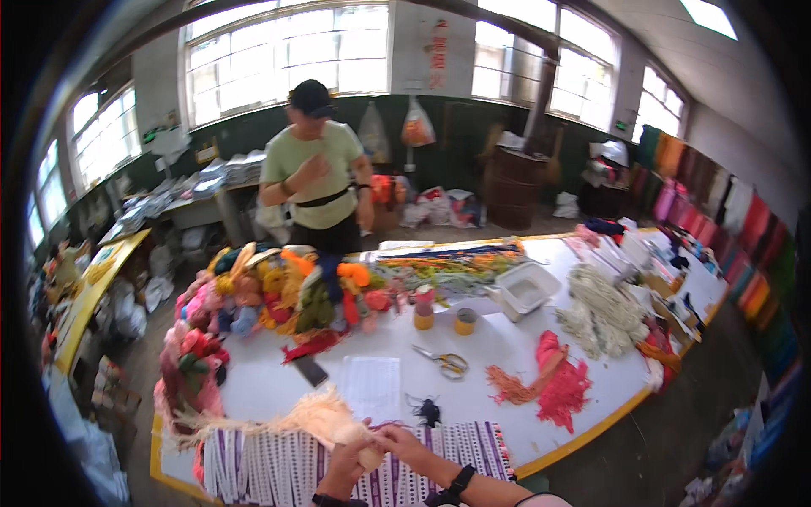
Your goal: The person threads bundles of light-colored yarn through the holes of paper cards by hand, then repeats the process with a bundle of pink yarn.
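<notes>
Both my hands meet low in the middle of the view over a striped white and purple woven strip [279,469] lying along the table's near edge. My left hand [345,463] grips the end of a cream yarn bundle [312,417] that fans out to the left. My right hand [399,441] pinches the same bundle at its tied end, fingers closed on it; a dark watch band sits on that wrist.
The white table [498,338] carries a heap of coloured yarn skeins [270,296], scissors [446,362], a paper sheet [372,384], two small cups [424,308], a white tray [525,289], cream yarn [600,313] and pink yarn [559,380]. A person in a green shirt [314,169] stands beyond the table.
</notes>
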`<act>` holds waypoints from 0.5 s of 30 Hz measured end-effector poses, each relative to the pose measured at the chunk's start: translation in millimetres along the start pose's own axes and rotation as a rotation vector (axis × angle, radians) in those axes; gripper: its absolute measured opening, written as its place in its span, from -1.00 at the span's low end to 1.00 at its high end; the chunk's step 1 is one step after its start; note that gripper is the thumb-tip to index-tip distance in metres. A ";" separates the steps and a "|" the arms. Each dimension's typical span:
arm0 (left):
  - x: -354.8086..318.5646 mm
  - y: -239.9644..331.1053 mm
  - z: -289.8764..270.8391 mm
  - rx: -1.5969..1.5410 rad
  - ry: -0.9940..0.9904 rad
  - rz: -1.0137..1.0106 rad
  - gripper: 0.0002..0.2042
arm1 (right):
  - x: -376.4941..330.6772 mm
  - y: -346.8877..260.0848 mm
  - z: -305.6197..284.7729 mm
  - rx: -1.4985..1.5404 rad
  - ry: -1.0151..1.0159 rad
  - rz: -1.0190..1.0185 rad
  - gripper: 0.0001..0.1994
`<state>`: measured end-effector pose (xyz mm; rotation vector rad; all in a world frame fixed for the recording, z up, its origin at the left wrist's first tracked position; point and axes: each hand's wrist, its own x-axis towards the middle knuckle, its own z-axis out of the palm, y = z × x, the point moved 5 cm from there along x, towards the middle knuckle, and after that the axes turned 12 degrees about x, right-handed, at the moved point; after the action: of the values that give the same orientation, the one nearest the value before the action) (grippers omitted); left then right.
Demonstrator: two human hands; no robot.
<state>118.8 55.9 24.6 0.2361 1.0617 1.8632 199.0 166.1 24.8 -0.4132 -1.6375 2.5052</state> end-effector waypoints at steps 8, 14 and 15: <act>1.2 -9.9 19.9 0.201 -0.065 0.050 -0.50 | -36.0 -10.4 -16.1 -0.089 0.172 -0.010 -0.82; 3.9 -31.8 9.2 -0.090 -0.132 -0.059 -0.46 | -30.4 -12.3 -5.2 -0.053 0.081 0.068 -0.79; 4.1 -31.4 8.4 -0.092 -0.127 -0.057 -0.46 | -29.3 -13.9 -3.9 -0.054 0.076 0.072 -0.79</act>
<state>141.3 69.5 5.0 0.2637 0.8855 1.8164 227.5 168.0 40.7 -0.5760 -1.6934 2.4664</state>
